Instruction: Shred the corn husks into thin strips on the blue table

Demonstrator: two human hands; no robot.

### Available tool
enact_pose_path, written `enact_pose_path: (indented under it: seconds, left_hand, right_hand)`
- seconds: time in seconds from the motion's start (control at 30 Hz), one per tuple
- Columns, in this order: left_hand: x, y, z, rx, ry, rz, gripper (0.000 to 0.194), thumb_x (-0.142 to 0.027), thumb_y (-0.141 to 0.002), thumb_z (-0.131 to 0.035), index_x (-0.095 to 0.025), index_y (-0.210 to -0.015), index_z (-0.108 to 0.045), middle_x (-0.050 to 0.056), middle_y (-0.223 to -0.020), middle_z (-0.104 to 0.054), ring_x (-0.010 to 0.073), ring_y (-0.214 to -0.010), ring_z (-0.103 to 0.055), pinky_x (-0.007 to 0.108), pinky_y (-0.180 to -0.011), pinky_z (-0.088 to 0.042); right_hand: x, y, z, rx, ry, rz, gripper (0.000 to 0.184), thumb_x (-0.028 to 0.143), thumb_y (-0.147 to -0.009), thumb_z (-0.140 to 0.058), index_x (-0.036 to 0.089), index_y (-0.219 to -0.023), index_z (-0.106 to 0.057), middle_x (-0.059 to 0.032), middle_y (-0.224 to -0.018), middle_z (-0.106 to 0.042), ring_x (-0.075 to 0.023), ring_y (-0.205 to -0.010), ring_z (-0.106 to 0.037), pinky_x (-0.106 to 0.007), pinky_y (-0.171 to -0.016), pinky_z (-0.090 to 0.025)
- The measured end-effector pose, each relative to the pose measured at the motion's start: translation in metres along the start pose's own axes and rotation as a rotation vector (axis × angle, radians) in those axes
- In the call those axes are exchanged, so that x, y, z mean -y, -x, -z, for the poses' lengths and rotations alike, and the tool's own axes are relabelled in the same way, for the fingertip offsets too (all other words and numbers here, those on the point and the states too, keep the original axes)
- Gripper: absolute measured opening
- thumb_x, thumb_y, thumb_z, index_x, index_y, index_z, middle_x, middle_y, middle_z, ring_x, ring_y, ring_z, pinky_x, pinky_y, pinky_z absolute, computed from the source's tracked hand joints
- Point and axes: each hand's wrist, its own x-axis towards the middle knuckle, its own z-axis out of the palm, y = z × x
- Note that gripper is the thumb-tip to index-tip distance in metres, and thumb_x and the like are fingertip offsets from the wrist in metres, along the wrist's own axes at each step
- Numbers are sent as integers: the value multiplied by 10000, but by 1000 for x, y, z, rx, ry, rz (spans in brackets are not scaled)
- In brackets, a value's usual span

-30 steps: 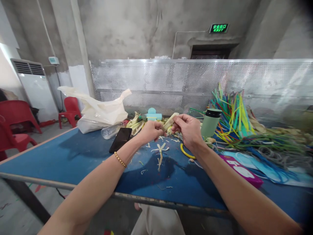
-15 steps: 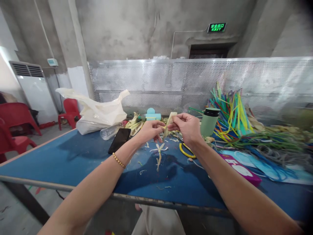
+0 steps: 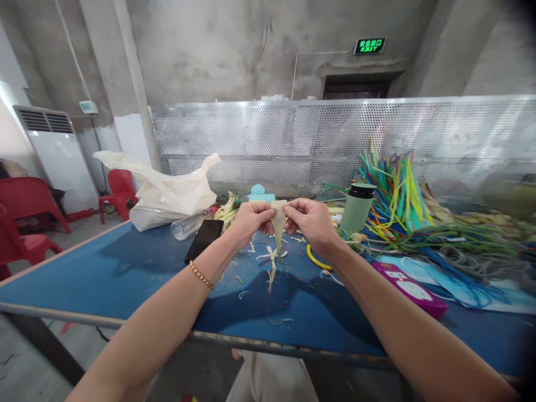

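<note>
Between my two hands hangs a pale, dry strip that looks like corn husk (image 3: pixel 278 220), wide at the top and tapering downward. My left hand (image 3: pixel 254 221) pinches its left edge between thumb and fingers. On the other edge, my right hand (image 3: pixel 307 220) pinches it the same way. Below, on the blue table, lies a small figure of knotted husk strips (image 3: pixel 273 265) with arms spread. A yellow scissor handle (image 3: pixel 317 258) shows beside my right wrist; the rest of that tool is hidden behind my hand.
Left of my hands are a black phone (image 3: pixel 204 241), a clear plastic bottle (image 3: pixel 186 226) and a white plastic bag (image 3: pixel 171 192). To the right stand a green tumbler (image 3: pixel 357 209), colourful pipe cleaners (image 3: pixel 397 195) and a magenta box (image 3: pixel 412 290). Husk scraps litter the blue table (image 3: pixel 138 279).
The husk strip has turned from tilted to hanging broad side toward me. My left hand has shifted to grip its left edge, and my right hand has moved slightly left and down.
</note>
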Motion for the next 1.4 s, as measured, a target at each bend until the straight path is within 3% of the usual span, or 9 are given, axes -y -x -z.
enact_pose_path:
  seconds: [0.17,0.4,0.6,0.93,1.27,1.4]
  left_hand:
    - [-1,0,1,2,23,24,189,-274,-806,-650,-110,-718,-616,8,-504,-557,78,-421,-492,218,-467,-350]
    - [-1,-2,-4,-181,-99,-104,219,-300,-725,-737,-108,-784,-651,-29,-558,-525,42,-428,-387,213,-421,-265]
    - [-1,-1,-3,-107,-154,-70,185,-284,-751,-697,-111,-715,-643,-20,-549,-509,47,-446,-384,218,-439,-268]
    - [1,0,-2,-64,-167,-29,191,-315,-767,-686,-128,-741,-653,-6,-590,-541,52,-450,-426,218,-442,-292]
    - [-3,1,-1,-72,-96,-2,125,-234,-722,-688,-119,-689,-652,-6,-536,-543,53,-418,-418,220,-421,-255]
    - [-6,2,-2,-55,-11,49,135,-204,-723,-666,-115,-630,-625,-13,-470,-504,46,-390,-394,216,-424,-234]
  right_hand:
    - [0,-2,3,39,22,11,179,322,-775,-663,147,-754,-634,-10,-514,-635,-100,-415,-549,-217,-433,-463]
    - [-2,1,-2,76,36,-16,137,284,-749,-663,155,-727,-623,10,-503,-593,-100,-428,-544,-212,-420,-460]
    - [-7,-2,1,24,151,98,173,299,-714,-687,164,-790,-609,12,-571,-606,-121,-453,-579,-239,-418,-490]
    - [-6,-4,7,101,230,154,148,309,-760,-663,166,-762,-627,-2,-572,-620,-122,-457,-585,-248,-453,-484]
    - [-6,-3,9,161,216,181,183,350,-772,-679,175,-759,-632,-4,-619,-631,-125,-500,-591,-248,-479,-474]
    - [-6,-1,8,139,367,287,144,320,-809,-631,176,-792,-630,-13,-658,-637,-127,-565,-572,-250,-528,-454]
